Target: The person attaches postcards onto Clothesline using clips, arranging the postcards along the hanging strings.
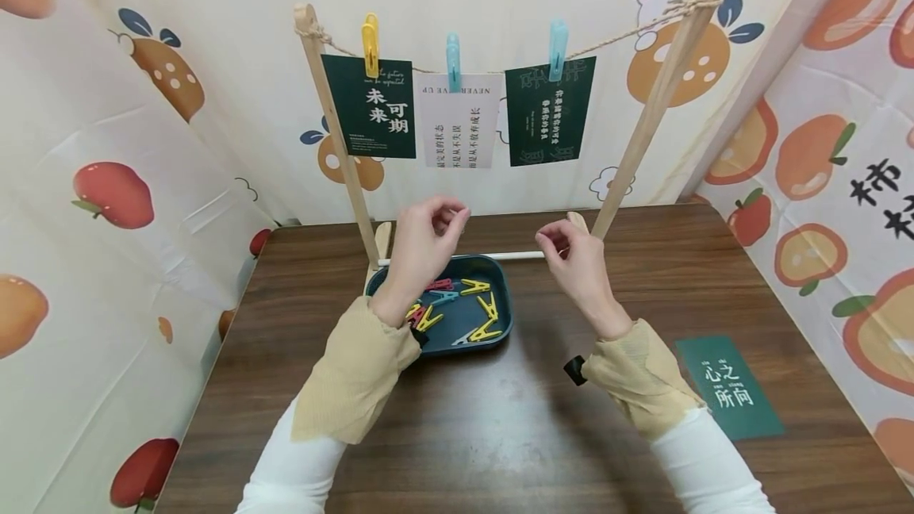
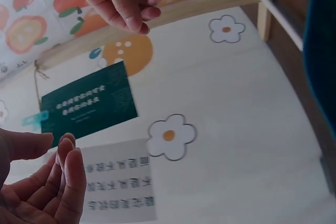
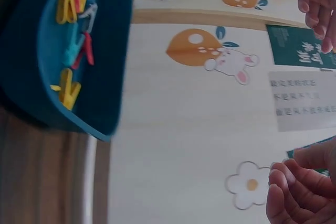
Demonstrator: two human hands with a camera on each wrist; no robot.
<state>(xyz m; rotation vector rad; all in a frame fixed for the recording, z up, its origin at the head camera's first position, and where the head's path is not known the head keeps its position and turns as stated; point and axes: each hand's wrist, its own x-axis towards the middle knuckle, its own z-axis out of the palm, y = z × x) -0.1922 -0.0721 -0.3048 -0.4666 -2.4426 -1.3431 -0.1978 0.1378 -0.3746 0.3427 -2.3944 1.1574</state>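
Note:
My left hand (image 1: 423, 244) hovers above the far side of a dark blue tray (image 1: 457, 325), fingers loosely bent, nothing held. To its right, my right hand (image 1: 577, 270) is raised over the table near the rack's right post, thumb and fingers loosely curled with nothing between them. Beyond both hands, three cards hang from a rope (image 1: 621, 35): a green card (image 1: 357, 129) under a yellow clothespin (image 1: 370, 46), a white card (image 1: 467, 137) under a light blue clothespin (image 1: 453, 62), and another green card (image 1: 524, 141) under a second light blue clothespin (image 1: 558, 46).
Several yellow, red and blue clothespins (image 1: 488, 306) lie in the tray. The rope's wooden rack has a left post (image 1: 347, 173), a right post (image 1: 646, 121) and a white crossbar (image 1: 520, 255) low down. Another green card (image 1: 757, 415) lies on the table (image 1: 571, 450) at right.

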